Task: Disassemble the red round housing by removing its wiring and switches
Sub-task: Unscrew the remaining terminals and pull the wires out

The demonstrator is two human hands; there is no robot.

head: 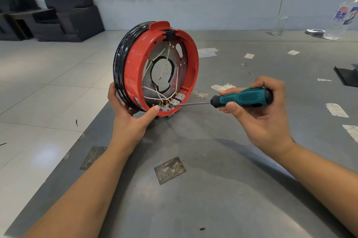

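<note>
The red round housing (pixel 133 67) stands on its edge on the grey table (pixel 193 189), open side facing me, with a black ring at its back. Thin white wires (pixel 157 97) cross inside it and run to brass terminals on the grey switches (pixel 175 103) at the bottom rim. My left hand (pixel 131 119) grips the housing's lower left edge, thumb pressed on the rim beside the switches. My right hand (pixel 259 113) holds a teal and black screwdriver (pixel 242 98). Its metal tip touches the terminals at the switches.
Paper scraps and tape marks dot the table, mostly at the right. A clear plastic bottle (pixel 341 16) and a small glass (pixel 280 26) stand at the far right. A black flat piece (pixel 346 77) lies at the right edge. Dark armchairs (pixel 67 12) sit on the tiled floor at far left.
</note>
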